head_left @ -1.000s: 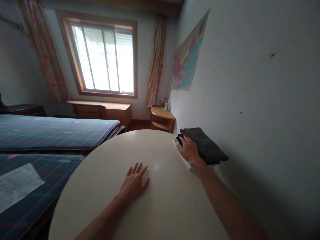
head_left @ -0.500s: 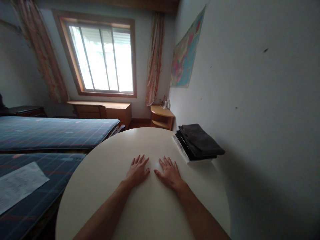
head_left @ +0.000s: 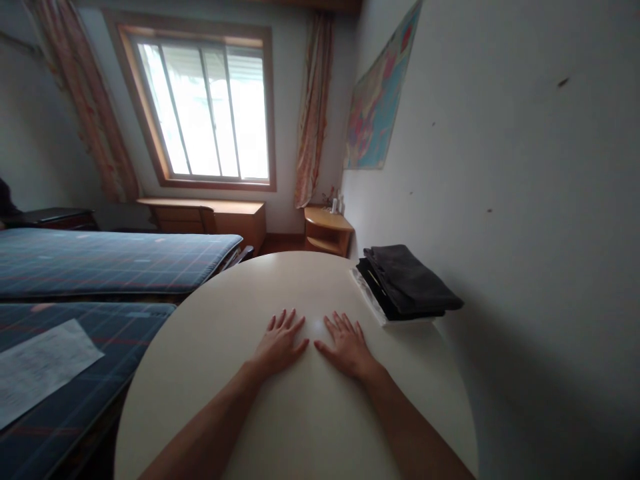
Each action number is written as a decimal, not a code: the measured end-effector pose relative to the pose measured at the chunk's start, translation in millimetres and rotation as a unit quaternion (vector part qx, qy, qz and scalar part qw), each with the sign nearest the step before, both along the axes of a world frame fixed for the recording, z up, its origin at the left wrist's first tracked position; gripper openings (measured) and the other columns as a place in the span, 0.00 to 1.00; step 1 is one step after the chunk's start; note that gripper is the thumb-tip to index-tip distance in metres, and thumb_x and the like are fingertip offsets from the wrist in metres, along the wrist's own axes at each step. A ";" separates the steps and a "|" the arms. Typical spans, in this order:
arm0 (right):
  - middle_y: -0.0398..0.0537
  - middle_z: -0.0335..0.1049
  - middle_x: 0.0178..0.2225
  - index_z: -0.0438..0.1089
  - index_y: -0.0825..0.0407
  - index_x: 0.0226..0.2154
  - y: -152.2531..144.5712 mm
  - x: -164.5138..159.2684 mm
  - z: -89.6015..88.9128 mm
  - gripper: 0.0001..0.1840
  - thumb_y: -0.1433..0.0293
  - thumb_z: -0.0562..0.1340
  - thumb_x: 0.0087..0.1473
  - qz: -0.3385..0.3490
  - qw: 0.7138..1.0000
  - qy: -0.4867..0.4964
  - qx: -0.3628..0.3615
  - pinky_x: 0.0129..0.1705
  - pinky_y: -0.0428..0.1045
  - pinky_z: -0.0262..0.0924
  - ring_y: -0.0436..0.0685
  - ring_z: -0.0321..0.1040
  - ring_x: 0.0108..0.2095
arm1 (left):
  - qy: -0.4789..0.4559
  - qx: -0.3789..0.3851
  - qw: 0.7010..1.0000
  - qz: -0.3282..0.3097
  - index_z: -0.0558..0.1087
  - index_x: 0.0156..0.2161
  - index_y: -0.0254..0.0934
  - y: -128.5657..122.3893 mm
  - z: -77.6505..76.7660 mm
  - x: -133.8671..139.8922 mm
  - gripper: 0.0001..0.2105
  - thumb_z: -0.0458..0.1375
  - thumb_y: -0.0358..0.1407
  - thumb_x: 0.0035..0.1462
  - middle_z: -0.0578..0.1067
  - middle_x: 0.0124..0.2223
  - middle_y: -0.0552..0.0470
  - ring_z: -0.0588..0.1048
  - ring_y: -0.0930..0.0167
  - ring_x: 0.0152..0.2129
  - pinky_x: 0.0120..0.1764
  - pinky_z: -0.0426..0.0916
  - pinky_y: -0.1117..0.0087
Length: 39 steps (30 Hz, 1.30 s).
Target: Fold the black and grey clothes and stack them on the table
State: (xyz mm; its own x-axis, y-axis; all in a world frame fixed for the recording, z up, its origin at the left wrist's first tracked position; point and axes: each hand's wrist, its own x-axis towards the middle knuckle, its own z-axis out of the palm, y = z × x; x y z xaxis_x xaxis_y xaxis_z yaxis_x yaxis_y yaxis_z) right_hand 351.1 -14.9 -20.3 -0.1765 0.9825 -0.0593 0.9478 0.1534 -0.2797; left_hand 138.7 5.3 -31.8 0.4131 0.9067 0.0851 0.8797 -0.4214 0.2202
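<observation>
Both hands rest palm down on a round white table (head_left: 210,373), with nothing in them. My left hand (head_left: 279,345) lies left of the middle, its fingers spread and pointing away from me. To its right, across a small gap, my right hand (head_left: 346,345) lies flat with fingers apart; the two thumbs point toward each other without touching. Beyond my right hand, near the wall, a folded dark cloth (head_left: 413,277) tops a stack of black and white items (head_left: 370,297). That stack is the thing nearest my right hand, and they are apart.
A wall (head_left: 540,280) runs close along the right side. Two plaid mattresses (head_left: 120,263) flank the table on the left, the nearer one bearing a paper sheet (head_left: 47,367). A wooden corner shelf (head_left: 327,220) and a low desk (head_left: 235,217) stand beyond, under the window.
The whole view has shifted slightly, so the table, stack and wall marks sit a little farther right. Both hands keep their flat, spread pose on the table.
</observation>
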 end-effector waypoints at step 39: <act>0.63 0.72 0.47 0.69 0.55 0.51 70.4 136.4 105.0 0.20 0.66 0.51 0.62 -0.321 0.898 0.049 0.295 0.47 0.56 0.62 0.66 0.69 0.48 | -0.046 0.004 0.999 0.008 0.60 0.66 0.44 2.3 -2.0 0.1 0.29 0.51 0.48 0.62 0.54 0.70 0.47 0.48 0.57 0.68 0.66 0.44 0.51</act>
